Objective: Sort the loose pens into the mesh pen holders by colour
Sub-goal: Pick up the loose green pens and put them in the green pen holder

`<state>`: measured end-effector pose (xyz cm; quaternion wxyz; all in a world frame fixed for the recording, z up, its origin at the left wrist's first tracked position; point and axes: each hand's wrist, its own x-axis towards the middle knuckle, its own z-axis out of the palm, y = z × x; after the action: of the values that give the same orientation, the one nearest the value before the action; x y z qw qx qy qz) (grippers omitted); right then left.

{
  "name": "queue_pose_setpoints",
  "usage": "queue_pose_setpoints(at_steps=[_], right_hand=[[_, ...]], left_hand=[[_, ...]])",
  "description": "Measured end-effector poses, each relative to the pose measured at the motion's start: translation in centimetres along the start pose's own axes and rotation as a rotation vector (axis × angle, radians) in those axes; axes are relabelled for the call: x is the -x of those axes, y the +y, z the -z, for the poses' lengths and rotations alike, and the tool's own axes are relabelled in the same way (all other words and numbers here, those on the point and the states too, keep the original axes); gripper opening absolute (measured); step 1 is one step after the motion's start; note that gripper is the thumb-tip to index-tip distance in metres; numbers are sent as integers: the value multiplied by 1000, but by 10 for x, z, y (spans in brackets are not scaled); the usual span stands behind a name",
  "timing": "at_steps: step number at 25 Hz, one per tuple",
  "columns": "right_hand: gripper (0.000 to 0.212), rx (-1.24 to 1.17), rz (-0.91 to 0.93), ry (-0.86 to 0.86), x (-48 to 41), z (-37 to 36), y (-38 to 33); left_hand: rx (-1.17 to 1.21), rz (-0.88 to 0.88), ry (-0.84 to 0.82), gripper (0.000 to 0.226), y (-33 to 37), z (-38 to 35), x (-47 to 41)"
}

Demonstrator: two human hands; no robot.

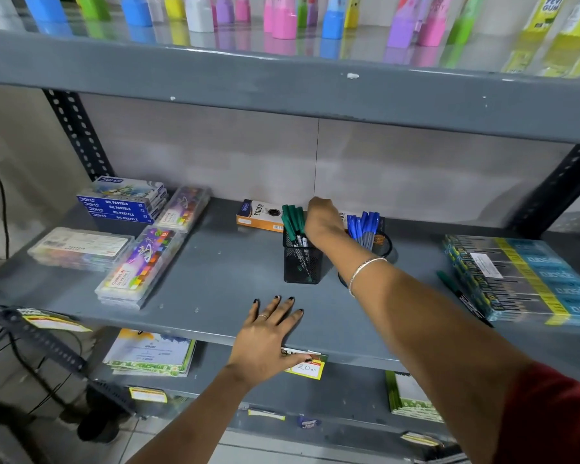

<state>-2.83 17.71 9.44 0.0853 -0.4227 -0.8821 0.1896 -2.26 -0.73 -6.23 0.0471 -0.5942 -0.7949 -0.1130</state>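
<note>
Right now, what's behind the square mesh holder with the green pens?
Behind the square mesh holder lies an orange box against the back wall. The right hand covers the box's middle, so anything there is hidden.

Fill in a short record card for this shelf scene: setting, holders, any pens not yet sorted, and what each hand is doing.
setting: grey metal shelf in a stationery display
square holder: black mesh holder with green pens
round holder: second holder, partly hidden by the arm, with blue pens
unsorted: one green pen lying loose on the shelf beside the boxed packs
left hand: flat on the shelf's front edge, open
right hand: reaching behind the holders near the orange box; grip not visible
</note>
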Motion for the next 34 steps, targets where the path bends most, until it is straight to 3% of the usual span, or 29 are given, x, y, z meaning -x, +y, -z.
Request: queue_pose_setpoints(at_steps=[6,10,16,28,34], right_hand=[[22,-60,-104,109,-6,53,74],[13,-84,-175,51,37,73,157],[25,99,-386,124,76,67,236],[33,414,-352,66,71,35,244],[24,188,-293,231,51,61,193]], left_hand=[[-19,6,-6,84,0,0,1],[-10,-10,28,85,-3,-3,1],[19,-28,71,86,-2,-7,-1],[12,-3,41,78,1,4,1],[11,37,23,79,-26,17,11]])
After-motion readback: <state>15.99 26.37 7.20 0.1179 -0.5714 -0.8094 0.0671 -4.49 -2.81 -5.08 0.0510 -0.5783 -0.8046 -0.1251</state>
